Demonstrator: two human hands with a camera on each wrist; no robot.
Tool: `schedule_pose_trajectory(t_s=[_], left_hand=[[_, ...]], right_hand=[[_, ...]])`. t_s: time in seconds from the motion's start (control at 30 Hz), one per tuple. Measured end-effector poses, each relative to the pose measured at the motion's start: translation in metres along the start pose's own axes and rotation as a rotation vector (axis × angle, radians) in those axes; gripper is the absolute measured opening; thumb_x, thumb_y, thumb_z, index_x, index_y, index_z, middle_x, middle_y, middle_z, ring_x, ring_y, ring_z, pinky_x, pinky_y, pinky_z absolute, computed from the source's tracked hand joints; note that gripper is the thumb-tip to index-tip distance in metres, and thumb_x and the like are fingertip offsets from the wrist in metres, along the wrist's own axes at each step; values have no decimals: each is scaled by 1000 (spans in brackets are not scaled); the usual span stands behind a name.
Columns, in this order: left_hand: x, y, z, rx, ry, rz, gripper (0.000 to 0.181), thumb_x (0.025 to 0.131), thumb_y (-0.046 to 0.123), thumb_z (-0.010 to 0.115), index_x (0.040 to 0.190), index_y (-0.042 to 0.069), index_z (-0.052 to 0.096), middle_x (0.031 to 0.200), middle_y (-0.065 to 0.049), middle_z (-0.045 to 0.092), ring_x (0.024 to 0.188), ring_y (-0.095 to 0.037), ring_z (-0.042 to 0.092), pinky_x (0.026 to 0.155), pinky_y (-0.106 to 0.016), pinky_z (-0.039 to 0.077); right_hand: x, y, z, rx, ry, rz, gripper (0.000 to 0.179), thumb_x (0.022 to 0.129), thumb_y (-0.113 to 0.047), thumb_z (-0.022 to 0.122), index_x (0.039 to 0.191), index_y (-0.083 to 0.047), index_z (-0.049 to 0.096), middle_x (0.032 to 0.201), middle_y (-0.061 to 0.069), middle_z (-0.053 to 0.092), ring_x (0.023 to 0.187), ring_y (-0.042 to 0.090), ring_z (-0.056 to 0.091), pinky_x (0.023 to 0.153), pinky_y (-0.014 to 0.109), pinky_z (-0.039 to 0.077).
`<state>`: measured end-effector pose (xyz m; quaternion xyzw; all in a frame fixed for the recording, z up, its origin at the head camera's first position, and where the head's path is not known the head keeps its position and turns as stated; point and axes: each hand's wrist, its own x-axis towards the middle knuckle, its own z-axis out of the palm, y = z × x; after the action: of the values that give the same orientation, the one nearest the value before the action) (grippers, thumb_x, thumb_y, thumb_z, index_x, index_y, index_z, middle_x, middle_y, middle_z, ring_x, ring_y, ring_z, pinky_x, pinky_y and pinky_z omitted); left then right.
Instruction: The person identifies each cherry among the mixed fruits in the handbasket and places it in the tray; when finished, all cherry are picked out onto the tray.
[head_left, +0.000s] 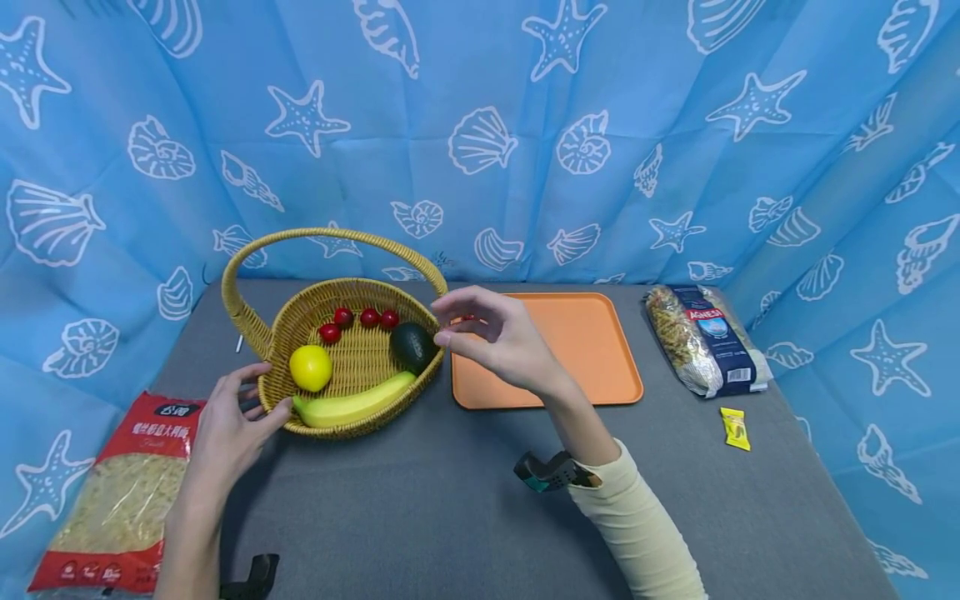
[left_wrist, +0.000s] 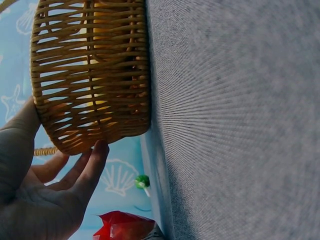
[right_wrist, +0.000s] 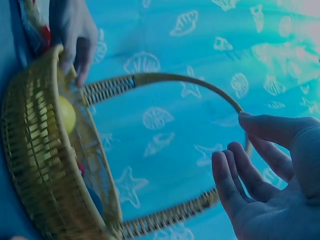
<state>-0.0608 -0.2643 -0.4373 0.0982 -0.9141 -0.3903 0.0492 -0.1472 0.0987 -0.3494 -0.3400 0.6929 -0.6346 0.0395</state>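
Observation:
A wicker basket [head_left: 360, 432] with a tall arched handle [head_left: 330, 235] stands on the left half of the table. In it lie a banana [head_left: 356, 406], a yellow round fruit [head_left: 311, 368], a dark avocado [head_left: 411, 347] and several red cherries [head_left: 343, 317]. My left hand [head_left: 234, 425] grips the basket's left end, its fingertips over the rim and against the weave in the left wrist view. Beside the handle's right side is my right hand [head_left: 501, 335], fingers loosely bent and thumb apart, with nothing held between them; in the right wrist view the thumb tip overlaps the handle.
An orange tray [head_left: 585, 346] lies right of the basket, partly behind my right hand. Farther right are a blue-labelled pasta bag [head_left: 705, 340] and a small yellow packet [head_left: 735, 428]. A red pasta bag [head_left: 123, 492] lies at left. A green lollipop [left_wrist: 142, 181] shows behind the basket.

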Motion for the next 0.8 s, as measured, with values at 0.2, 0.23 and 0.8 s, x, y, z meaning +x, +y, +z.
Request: schedule_pose_trajectory(t_s=[0.2,0.23,0.8], left_hand=[[0,-1,0,0,-5,-4,65,99,20,77,156,2,49,153,-31,46,131,-50,58,103,-55,57],[0,-1,0,1,-5,-4,65,99,20,77,156,3,49,153,-31,46,131,-50,58,102,-55,58],[0,-2,0,-19,11,15,63,99,19,78,154,2,51,149,-31,49,131,-50,60,98,-51,62]], right_hand=[[18,7,28,19,-110,22,35,99,2,73,133,2,68,130,19,71,119,39,71,108,45,65],[22,9,33,14,-123,29,35,99,1,73,133,2,68,130,18,71,118,37,71,108,44,65],[103,66,92,-164,-184,262,30,101,-11,75,131,-5,72,130,13,73,117,23,71,88,16,61]])
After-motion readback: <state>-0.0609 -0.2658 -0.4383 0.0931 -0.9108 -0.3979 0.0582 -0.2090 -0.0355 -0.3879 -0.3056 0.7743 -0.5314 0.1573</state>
